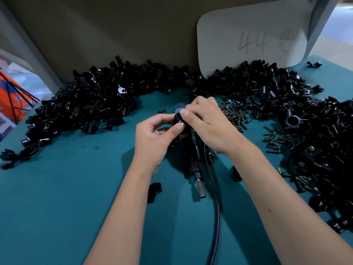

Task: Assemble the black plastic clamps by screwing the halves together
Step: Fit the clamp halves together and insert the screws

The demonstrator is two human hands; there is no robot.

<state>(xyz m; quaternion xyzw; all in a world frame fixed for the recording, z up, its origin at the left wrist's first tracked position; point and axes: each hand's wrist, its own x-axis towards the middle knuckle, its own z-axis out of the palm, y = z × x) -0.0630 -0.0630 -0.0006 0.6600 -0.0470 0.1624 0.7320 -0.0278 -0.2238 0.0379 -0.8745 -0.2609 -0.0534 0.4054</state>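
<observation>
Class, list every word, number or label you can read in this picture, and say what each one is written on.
"44", then a handwritten character too faint to read: in red on the pale card leaning on the back wall.
Label on the blue end of the electric screwdriver: too small and blurred to read.

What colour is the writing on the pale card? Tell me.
Faded red, reading "44", on the card; head view.

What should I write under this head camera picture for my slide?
Both hands, left and right, hold a black clamp above an electric screwdriver.
</observation>
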